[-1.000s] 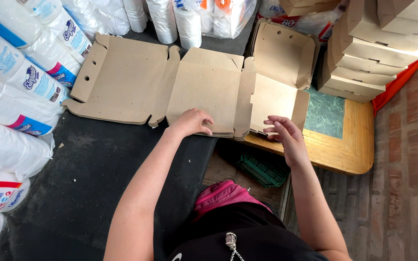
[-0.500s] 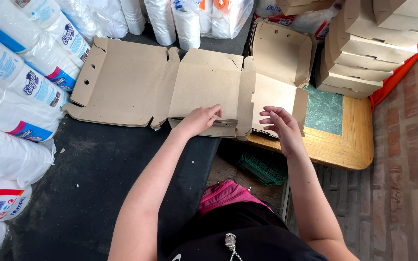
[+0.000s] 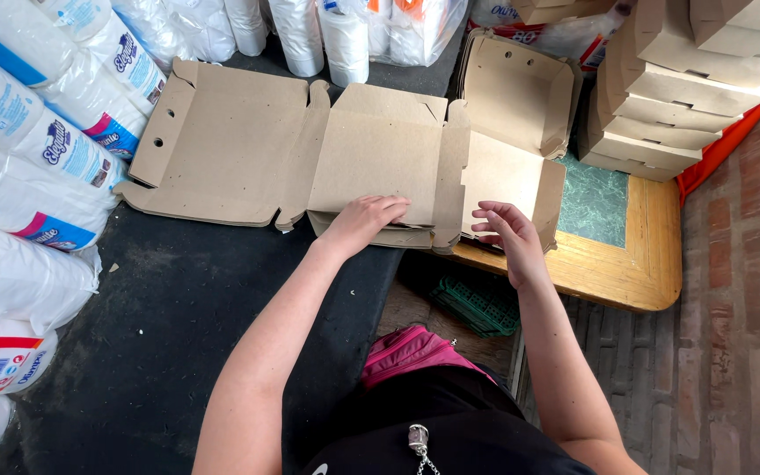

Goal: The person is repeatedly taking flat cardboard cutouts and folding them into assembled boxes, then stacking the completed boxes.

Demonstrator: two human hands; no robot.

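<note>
A dark worktop (image 3: 178, 334) is seen running along the left, with wrapped paper rolls (image 3: 19, 158) banked along its left edge and more along the far edge. At the right, a wooden table (image 3: 653, 264) with a green inset is set lower, and a stack of folded cardboard boxes (image 3: 679, 79) is piled at its far right corner.

An unfolded cardboard box blank (image 3: 310, 149) is spread flat across the far part of the worktop, its right end overhanging onto the wooden table, where one panel is turned up (a lid half, by the look of it).

The left hand (image 3: 364, 220) is laid on the near flap of the middle panel, fingers pressed down flat, nothing grasped. The right hand (image 3: 507, 230) is held just over the right panel's near edge, fingers loosely curled and released; whether the card is touched cannot be told.

The blank is judged light and stiff across its panels but limp at the creases, easily bent or torn at its tabs. It is best taken by the flap edges beside the fold lines.
</note>
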